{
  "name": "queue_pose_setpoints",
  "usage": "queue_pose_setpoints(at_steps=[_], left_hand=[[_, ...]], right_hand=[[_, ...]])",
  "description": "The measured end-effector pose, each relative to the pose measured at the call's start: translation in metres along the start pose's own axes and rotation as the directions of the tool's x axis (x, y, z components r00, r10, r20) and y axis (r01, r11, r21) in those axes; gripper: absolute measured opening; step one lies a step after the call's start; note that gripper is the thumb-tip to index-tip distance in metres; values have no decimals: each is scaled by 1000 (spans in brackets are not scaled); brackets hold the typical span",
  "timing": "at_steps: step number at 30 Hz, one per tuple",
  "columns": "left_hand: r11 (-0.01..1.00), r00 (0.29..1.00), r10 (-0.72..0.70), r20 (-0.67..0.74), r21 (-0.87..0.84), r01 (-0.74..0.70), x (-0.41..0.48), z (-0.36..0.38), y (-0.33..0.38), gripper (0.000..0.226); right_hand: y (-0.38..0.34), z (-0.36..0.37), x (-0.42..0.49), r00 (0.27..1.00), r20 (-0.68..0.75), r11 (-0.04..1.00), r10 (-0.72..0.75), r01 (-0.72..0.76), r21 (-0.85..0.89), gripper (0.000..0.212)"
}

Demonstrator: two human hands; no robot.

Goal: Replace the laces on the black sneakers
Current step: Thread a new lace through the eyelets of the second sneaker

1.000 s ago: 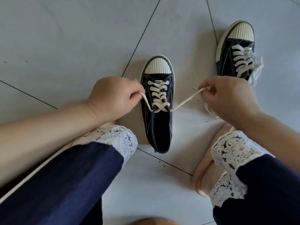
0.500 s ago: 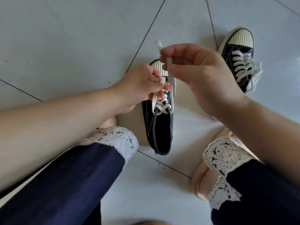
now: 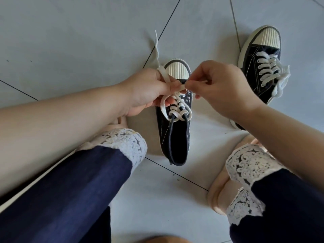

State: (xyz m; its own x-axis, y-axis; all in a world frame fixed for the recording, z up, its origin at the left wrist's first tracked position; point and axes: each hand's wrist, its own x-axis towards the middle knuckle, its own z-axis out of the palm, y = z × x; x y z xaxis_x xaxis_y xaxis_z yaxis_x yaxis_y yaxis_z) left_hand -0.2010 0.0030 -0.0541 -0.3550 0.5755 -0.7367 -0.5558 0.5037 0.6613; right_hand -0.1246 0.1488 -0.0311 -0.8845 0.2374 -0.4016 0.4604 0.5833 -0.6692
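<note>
A black sneaker (image 3: pixel 175 135) with a white ribbed toe cap lies on the floor between my knees, its white lace (image 3: pixel 177 109) threaded up the eyelets. My left hand (image 3: pixel 147 92) grips a loop of that lace above the shoe, and one lace end (image 3: pixel 157 48) sticks up past its knuckles. My right hand (image 3: pixel 222 88) pinches the other lace strand just beside the left fingers. Both hands hover over the shoe's front and hide part of it. A second black sneaker (image 3: pixel 261 67) with white laces lies at the upper right.
Pale grey floor tiles (image 3: pixel 70 41) with dark grout lines surround the shoes. My knees in dark blue trousers with white lace cuffs (image 3: pixel 126 144) frame the near sneaker. A beige slipper (image 3: pixel 215 195) sits under my right leg.
Both hands first pulled the lace ends apart sideways, then lifted them over the shoe. Now they have come together, the left holding a loop and the right pinching the other strand.
</note>
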Motion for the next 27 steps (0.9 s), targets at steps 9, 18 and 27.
queue_pose_setpoints(at_steps=[9, 18, 27], left_hand=[[1000, 1000, 10, 7, 12, -10, 2, -1, 2, 15], [392, 708, 703, 69, 792, -467, -2, 11, -9, 20], [843, 835, 452, -314, 458, -283, -6, 5, -20, 12]], right_hand=[[17, 4, -12, 961, 276, 978, 14, -71, 197, 11], [27, 25, 6, 933, 321, 911, 161, -266, 314, 29], [29, 10, -4, 995, 94, 999, 32, -34, 20, 21]])
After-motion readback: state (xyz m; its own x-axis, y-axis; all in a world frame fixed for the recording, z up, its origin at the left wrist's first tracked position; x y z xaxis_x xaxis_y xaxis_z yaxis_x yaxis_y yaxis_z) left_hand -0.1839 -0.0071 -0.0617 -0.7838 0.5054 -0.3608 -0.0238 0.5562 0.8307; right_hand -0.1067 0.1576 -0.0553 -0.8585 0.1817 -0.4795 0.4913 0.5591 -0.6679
